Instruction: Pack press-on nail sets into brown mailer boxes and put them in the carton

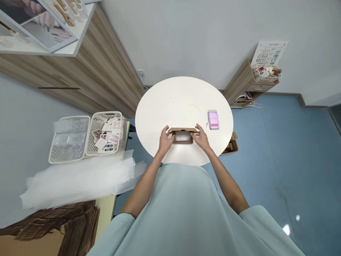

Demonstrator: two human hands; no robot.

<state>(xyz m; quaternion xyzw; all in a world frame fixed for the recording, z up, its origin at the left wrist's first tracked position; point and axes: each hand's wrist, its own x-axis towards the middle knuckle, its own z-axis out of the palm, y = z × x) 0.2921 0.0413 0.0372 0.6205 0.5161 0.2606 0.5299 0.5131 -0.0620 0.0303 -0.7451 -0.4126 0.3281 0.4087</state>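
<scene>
A small brown cardboard box (183, 142) stands on the white oval table (181, 99), close to its front edge. Its lid is raised on the far side, and a white, padded-looking bundle (182, 136) lies inside; what the bundle contains is hidden. At the box's left end my left hand (166, 141) grips the side, with thumb by the opening and fingers at the lid's corner. My right hand (201, 138) holds the opposite end in much the same way. To the right of that hand lies a phone-like object (213, 120) with a blurred pink screen.
On the left, a side table (105, 209) carries two white plastic baskets (92, 142), stacked white sheets (80, 179) and flattened cardboard (80, 227). A wooden cabinet (112, 67) rises behind them. Right of the oval table are a floor-level cardboard box (234, 145) and a small shelf unit (239, 80).
</scene>
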